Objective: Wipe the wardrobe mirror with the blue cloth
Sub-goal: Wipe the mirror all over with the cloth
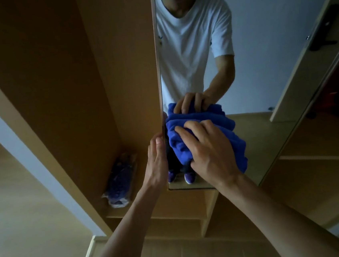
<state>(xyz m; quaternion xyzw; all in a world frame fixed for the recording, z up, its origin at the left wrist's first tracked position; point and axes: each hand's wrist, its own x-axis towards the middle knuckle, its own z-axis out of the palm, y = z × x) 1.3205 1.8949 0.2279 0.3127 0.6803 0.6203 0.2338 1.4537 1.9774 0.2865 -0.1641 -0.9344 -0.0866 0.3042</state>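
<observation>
Cloth: blue cloth (237, 142) is bunched up and pressed on the lower left part of the wardrobe mirror (252, 67). Right grip (210, 151) is holding it, fingers bent over the wad, thumb tucked at its lower edge. Left grip (156, 165) holds nothing: fingers straight, laid along the mirror's left edge. Right forearm blocks the mirror's bottom right corner. The glass reflects a person in a white T-shirt with a small chest mark (161, 37), too small to read, purple shoes (189, 177) and a dark door handle (323, 28). To the left, a plastic-wrapped purple bundle (120, 179) lies on the bottom shelf of the open wardrobe (54, 77).
</observation>
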